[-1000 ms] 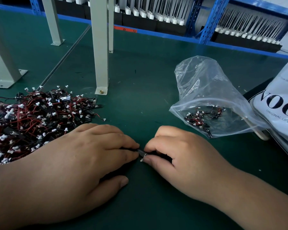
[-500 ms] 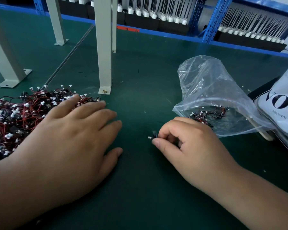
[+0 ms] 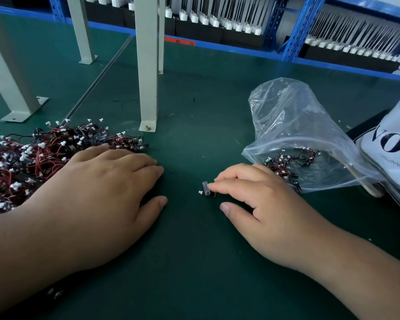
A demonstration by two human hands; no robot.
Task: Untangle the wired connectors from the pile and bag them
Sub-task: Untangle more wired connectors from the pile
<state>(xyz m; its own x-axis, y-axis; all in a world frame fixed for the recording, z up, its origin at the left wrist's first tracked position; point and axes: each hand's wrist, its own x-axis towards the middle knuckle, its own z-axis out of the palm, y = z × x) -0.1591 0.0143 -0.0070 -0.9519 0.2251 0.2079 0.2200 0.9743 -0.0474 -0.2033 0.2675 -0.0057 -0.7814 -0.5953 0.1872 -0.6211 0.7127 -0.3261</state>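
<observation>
My left hand [image 3: 97,199] lies flat on the mat [image 3: 194,262], fingers straight, at the pile [image 3: 28,162] edge. My right hand [image 3: 263,209] is relaxed, index fingertip [image 3: 214,186] touching one loose connector [image 3: 206,191] on the mat near the bag [image 3: 298,125], thumb off it.

Looked like an electronics assembly workshop, factory-floor type. The tabletop [image 3: 194,262] was covered in a dark green mat, with grey steel posts [image 3: 148,65] bolted down onto it. Blue slotted-steel racking [image 3: 296,26] ran along the back, loaded with black trays [image 3: 351,58] of identical white-capped parts in rows. A bulk pile [image 3: 32,162] of small red-and-black wired connectors lay loose on the mat, and a clear zip bag [image 3: 293,125] held a few more.
</observation>
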